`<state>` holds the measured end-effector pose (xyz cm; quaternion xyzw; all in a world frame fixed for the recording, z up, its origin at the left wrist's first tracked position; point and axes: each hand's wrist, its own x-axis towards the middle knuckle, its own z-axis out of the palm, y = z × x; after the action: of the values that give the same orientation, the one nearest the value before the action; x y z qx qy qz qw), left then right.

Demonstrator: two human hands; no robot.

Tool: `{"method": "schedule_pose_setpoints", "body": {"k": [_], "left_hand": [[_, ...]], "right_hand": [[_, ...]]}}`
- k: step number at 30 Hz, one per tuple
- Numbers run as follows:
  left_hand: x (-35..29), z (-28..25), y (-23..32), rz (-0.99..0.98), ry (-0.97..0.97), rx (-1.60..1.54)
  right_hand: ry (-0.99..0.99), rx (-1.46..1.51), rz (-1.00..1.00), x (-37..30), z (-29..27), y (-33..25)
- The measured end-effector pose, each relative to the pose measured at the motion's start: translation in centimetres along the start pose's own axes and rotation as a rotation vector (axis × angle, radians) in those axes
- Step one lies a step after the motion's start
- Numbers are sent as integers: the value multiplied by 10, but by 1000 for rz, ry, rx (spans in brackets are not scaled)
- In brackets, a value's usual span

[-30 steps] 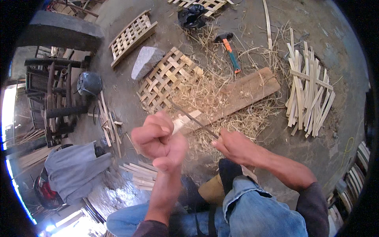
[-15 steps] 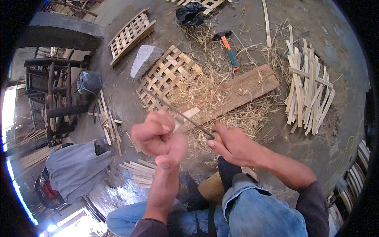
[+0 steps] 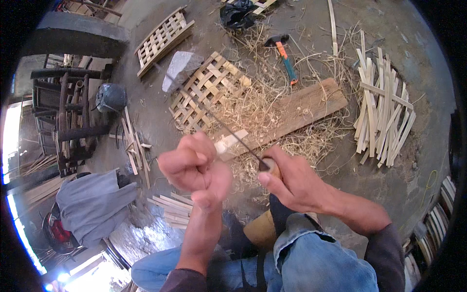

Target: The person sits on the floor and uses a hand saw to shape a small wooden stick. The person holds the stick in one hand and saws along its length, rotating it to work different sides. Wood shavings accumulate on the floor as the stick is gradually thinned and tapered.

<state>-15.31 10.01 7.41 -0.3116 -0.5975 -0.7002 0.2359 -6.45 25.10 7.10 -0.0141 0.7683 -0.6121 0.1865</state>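
Note:
My right hand (image 3: 296,180) grips the round wooden handle (image 3: 273,168) of a long, thin-bladed knife. Its dark blade (image 3: 228,130) slants up and left over the work area, its far end blurred. To the left, my left hand (image 3: 194,168) is closed with fingers curled, slightly blurred. A short pale wooden strip (image 3: 238,138) sticks out from behind its fingers, under the blade; the held end is hidden. Beneath lies a worn wooden board (image 3: 311,104) amid curly wood shavings (image 3: 301,146). Beyond my left hand is a woven lattice panel (image 3: 209,87).
A hammer (image 3: 284,61) lies beyond the board. Stacked pale strips (image 3: 384,107) are on the right, and more strips (image 3: 170,210) lie by my left forearm. A grey stone (image 3: 181,70), a second lattice panel (image 3: 163,39) and a black plastic bag (image 3: 237,15) are farther off.
The knife blade has tilted upward, its far end swinging away toward the stone as my right hand turns slightly. My left hand stays nearly in place. The view has shifted slightly.

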Motion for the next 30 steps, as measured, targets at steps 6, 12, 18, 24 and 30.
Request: {"method": "schedule_pose_setpoints", "body": {"k": [6,12,18,24,30], "left_hand": [[-3,5,-5,40,8,31],[8,-4,0,90,-3,219],[1,-2,-5,51,-42,36],[8,0,-8,86,-29,198],[14,4,3,73,-25,216]], "right_hand": [[-150,-34,88,0,11,17],[-97,-98,142,0,15,48],[-35,22,11,-7,8,17],[-80,-123,2,-2,13,20],[-91,-108,14,-4,13,16]]}}
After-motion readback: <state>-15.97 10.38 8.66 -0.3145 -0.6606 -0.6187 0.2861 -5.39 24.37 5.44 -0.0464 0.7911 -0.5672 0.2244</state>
